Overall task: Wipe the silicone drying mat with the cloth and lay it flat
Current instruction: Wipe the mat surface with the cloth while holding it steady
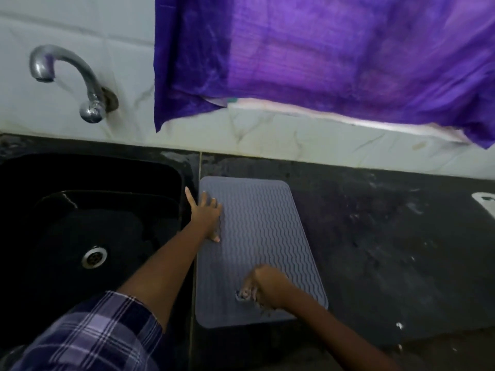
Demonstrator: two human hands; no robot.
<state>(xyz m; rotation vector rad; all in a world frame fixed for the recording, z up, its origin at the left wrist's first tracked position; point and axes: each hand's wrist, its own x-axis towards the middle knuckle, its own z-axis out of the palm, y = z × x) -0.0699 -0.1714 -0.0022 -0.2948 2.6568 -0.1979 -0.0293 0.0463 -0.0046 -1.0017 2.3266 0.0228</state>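
A grey silicone drying mat [262, 236] with wavy ridges lies flat on the dark countertop, just right of the sink. My left hand [206, 215] rests flat on the mat's left edge, fingers spread, holding nothing. My right hand [263, 285] is closed around a small bunched cloth [245, 293] and presses it onto the mat's near part. The cloth is blurred and mostly hidden under the fingers.
A black sink [80, 210] with a metal drain [94, 256] lies to the left, under a chrome tap [67, 79] on the tiled wall. A purple cloth [321, 57] hangs above the counter. A white object [484, 202] sits at the counter's right edge.
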